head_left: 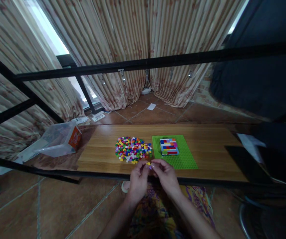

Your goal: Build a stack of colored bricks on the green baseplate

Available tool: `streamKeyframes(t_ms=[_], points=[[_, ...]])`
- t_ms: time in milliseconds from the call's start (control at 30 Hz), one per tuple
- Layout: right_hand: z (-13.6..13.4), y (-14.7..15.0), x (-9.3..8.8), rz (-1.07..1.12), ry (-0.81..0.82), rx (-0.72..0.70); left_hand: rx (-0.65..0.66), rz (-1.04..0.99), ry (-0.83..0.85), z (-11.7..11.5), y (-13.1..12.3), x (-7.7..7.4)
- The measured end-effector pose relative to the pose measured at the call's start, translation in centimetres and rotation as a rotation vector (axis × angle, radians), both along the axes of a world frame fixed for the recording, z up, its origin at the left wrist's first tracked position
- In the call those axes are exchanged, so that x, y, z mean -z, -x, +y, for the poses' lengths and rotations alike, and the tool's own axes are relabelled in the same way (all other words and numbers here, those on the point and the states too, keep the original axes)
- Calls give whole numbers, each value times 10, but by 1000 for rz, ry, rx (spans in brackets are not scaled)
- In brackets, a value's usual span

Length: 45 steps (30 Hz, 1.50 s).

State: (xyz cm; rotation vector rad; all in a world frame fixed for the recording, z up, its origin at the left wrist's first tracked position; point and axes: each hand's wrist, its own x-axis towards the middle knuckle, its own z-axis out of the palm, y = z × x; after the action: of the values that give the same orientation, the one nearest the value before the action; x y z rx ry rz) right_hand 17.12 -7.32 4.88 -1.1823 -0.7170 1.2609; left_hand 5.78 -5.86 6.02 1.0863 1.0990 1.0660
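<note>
- Above the near edge of the long wood-grain tabletop [212,142], the left hand [139,179] and right hand [167,176] come nearly together, fingertips pinched on small yellow and purple plastic pieces [148,163]; whether these are joined cannot be told.
- With so little surface to grip, the pieces could slip; so close to the edge, they might drop onto the colourful patterned cloth [195,194] or brown tiled floor [93,205] below.
- The loose heap of multicoloured plastic bricks [131,149] lies just beyond the left hand, so a careless knuckle could scatter it.
- Its right end sits beside the flat green studded baseplate [186,156]; strays could spread onto that.
- The rectangular multicoloured brick build [169,147] stands on the baseplate beyond the right hand; a bump might shift it if poorly seated.
</note>
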Motion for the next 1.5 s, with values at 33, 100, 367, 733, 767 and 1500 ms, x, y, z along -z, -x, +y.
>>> streamKeyframes(t_ms=[33,100,367,733,767,1500], points=[[-3,-1,1,-107,-27,13,5,-13,50,-3,0,2],[-9,-5,2,-271,-80,-12,44,-27,150,-9,2,4],[-26,-9,4,-199,-50,-71,62,-78,366,-17,8,0],[-26,-14,3,-38,16,-25,83,-108,350,-13,0,-3],[-26,-14,2,-35,22,-36,100,-106,354,-12,0,-3],[13,-94,0,-571,-29,199,76,-369,600,-2,-1,1]])
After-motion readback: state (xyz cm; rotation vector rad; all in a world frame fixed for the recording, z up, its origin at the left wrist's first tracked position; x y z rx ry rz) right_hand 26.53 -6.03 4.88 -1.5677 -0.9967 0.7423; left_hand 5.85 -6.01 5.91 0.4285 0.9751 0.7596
